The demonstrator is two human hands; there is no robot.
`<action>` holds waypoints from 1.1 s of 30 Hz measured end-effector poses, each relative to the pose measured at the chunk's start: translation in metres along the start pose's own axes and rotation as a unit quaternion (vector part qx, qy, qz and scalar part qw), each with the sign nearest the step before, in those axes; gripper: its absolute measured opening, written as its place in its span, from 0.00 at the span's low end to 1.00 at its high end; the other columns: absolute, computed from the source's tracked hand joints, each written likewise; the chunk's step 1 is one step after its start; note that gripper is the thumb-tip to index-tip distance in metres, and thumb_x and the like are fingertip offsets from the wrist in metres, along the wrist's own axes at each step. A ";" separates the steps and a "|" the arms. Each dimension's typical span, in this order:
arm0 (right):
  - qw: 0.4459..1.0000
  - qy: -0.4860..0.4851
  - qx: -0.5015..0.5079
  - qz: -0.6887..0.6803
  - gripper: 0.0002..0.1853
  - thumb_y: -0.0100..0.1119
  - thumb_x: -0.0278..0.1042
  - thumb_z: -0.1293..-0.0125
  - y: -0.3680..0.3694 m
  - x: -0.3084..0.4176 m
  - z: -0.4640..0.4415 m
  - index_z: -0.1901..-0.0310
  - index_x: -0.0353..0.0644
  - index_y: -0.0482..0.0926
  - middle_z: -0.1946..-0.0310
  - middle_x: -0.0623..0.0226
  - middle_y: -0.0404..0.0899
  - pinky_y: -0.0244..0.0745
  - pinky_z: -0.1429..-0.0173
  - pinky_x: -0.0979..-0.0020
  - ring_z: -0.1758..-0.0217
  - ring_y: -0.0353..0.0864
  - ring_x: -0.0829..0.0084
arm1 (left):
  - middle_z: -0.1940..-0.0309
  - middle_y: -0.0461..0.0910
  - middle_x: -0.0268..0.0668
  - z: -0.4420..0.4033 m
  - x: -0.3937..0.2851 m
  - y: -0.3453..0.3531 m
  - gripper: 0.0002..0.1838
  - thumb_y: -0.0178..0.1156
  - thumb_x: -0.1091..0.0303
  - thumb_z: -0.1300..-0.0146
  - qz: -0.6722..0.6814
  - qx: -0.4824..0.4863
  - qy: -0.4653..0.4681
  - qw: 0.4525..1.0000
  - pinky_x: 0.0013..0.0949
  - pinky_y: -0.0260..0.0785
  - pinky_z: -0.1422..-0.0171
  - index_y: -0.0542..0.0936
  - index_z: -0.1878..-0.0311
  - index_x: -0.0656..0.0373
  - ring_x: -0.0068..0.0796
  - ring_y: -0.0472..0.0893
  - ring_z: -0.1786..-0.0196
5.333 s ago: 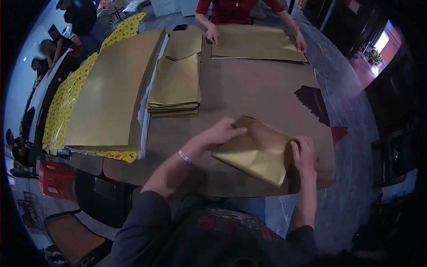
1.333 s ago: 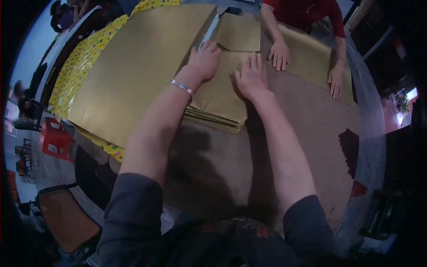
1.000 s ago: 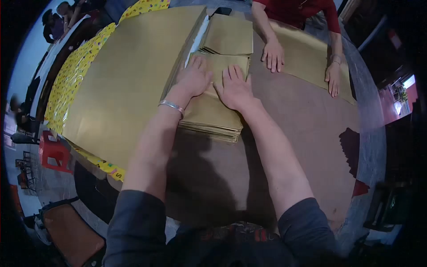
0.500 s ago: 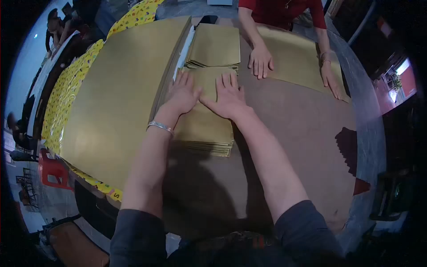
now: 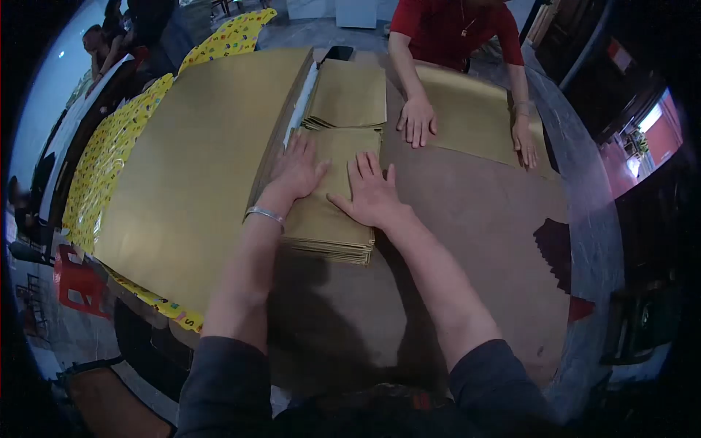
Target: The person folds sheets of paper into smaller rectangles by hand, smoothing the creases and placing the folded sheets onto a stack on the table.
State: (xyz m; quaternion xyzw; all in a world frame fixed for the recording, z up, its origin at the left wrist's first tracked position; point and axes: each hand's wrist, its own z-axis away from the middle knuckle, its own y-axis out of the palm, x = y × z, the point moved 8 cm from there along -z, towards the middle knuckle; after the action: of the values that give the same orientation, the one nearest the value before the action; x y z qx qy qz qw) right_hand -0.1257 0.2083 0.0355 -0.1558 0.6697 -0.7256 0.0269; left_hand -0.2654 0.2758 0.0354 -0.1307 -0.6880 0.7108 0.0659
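Note:
A stack of folded gold paper (image 5: 321, 228) lies on the brown tabletop in front of me. My left hand (image 5: 296, 169) rests flat on its left side, fingers spread and pointing away from me. Further right, my right hand (image 5: 372, 196) lies palm down on the same stack near its right edge, with the thumb stretched toward the left hand. Just beyond is a second stack of folded gold paper (image 5: 349, 91), which neither hand touches. To the left, a large gold sheet (image 5: 193, 160) spreads across the table, its right edge beside my left hand.
Across the table (image 5: 475, 219), a person in a red shirt (image 5: 442, 33) has both hands on another gold sheet (image 5: 471, 109). A dark phone-like object (image 5: 340, 52) lies behind the far stack. Yellow patterned covering (image 5: 109, 160) shows at left, near a red stool (image 5: 77, 281).
My right hand has slid toward me along the stack, while my left stays near its far left edge. The whole view has shifted slightly.

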 end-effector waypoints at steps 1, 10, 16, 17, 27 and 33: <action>1.000 -0.011 0.025 0.001 0.51 0.42 0.73 0.33 0.002 0.003 0.009 0.24 0.34 0.50 0.21 0.49 0.41 0.38 0.22 0.37 0.17 0.34 0.53 | 0.21 0.50 0.47 0.000 0.000 -0.001 0.41 0.43 0.41 0.28 0.005 -0.002 0.002 1.000 0.52 0.40 0.18 0.55 0.24 0.64 0.45 0.46 0.19; 0.991 -0.121 0.016 -0.064 0.59 0.60 0.71 0.41 0.021 0.014 0.111 0.24 0.32 0.46 0.22 0.45 0.40 0.39 0.21 0.41 0.18 0.35 0.46 | 0.22 0.52 0.48 -0.003 0.002 0.004 0.40 0.44 0.40 0.28 -0.031 -0.017 0.008 0.999 0.53 0.44 0.19 0.57 0.25 0.63 0.44 0.48 0.19; 1.000 -0.022 -0.015 -0.007 0.48 0.54 0.64 0.34 0.028 -0.013 0.201 0.25 0.33 0.52 0.23 0.46 0.48 0.40 0.20 0.42 0.17 0.39 0.52 | 0.29 0.64 0.46 0.000 0.000 -0.003 0.29 0.47 0.45 0.29 -0.008 -0.100 0.043 0.994 0.56 0.53 0.23 0.72 0.33 0.54 0.47 0.54 0.22; 1.000 -0.012 -0.006 0.006 0.45 0.51 0.63 0.32 0.029 -0.018 0.213 0.26 0.35 0.54 0.23 0.48 0.48 0.40 0.21 0.42 0.17 0.39 0.53 | 0.29 0.64 0.46 0.004 -0.005 -0.010 0.29 0.47 0.45 0.29 -0.009 -0.100 0.044 0.994 0.56 0.53 0.23 0.72 0.33 0.54 0.47 0.54 0.22; 0.999 0.018 -0.041 -0.028 0.38 0.48 0.61 0.29 0.030 -0.029 0.233 0.28 0.40 0.62 0.23 0.52 0.52 0.39 0.20 0.42 0.18 0.44 0.54 | 0.25 0.60 0.44 0.090 -0.066 -0.020 0.33 0.42 0.36 0.30 0.010 0.014 0.002 1.000 0.65 0.44 0.23 0.74 0.33 0.45 0.49 0.57 0.22; 0.999 0.028 -0.005 -0.017 0.39 0.46 0.61 0.28 0.030 -0.029 0.233 0.26 0.40 0.59 0.22 0.54 0.49 0.37 0.19 0.44 0.17 0.40 0.56 | 0.22 0.55 0.43 0.087 -0.049 0.009 0.35 0.39 0.36 0.29 -0.001 -0.037 -0.029 0.999 0.65 0.34 0.21 0.65 0.26 0.43 0.46 0.52 0.20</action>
State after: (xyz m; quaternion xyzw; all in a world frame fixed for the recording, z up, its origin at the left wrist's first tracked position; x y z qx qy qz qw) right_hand -0.0427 -0.0120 0.0132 -0.1470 0.6708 -0.7269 -0.0051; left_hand -0.2423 0.1781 0.0332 -0.1116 -0.7153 0.6886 0.0419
